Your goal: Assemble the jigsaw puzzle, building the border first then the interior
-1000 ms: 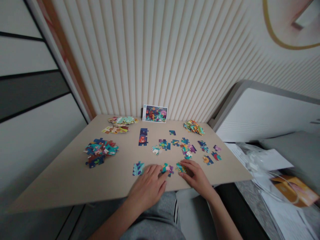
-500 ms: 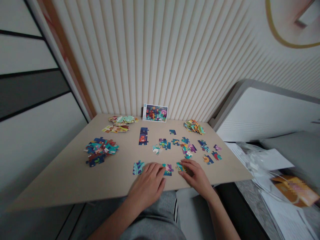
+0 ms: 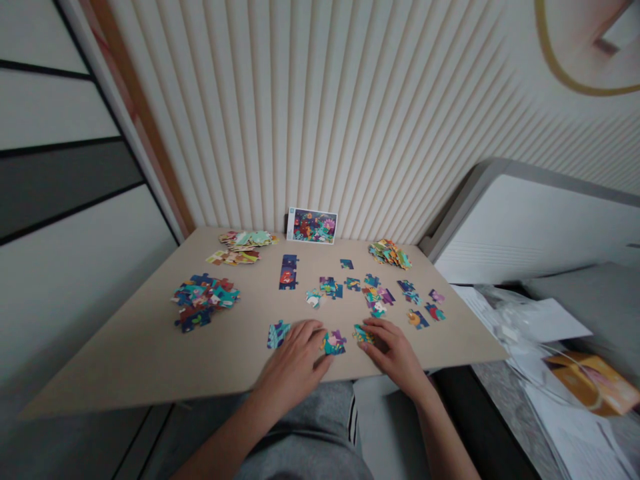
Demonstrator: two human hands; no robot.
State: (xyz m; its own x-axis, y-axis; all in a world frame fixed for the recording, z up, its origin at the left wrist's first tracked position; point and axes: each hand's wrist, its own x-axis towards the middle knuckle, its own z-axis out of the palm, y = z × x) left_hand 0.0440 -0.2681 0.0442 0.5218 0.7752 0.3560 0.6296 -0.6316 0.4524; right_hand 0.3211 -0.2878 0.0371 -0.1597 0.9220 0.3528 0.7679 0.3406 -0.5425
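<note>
My left hand (image 3: 295,363) lies flat on the tan table (image 3: 150,360), fingers stretched out, its tips touching a teal and purple puzzle piece (image 3: 334,343). A blue-green piece (image 3: 277,333) lies just left of that hand. My right hand (image 3: 393,350) rests beside it with fingers curled over a teal and yellow piece (image 3: 362,333), pressing it to the table. Loose pieces (image 3: 377,297) are scattered beyond both hands. A joined dark blue strip (image 3: 288,272) lies further back.
Piles of pieces sit at the left (image 3: 203,300), the back left (image 3: 240,243) and the back right (image 3: 387,253). A reference picture (image 3: 311,225) leans on the ribbed wall. A white bed frame (image 3: 525,227) and papers (image 3: 530,320) lie to the right.
My left hand has slid slightly left, uncovering more of the teal and purple piece. The right hand has stayed on its piece. The view shifted a little.
</note>
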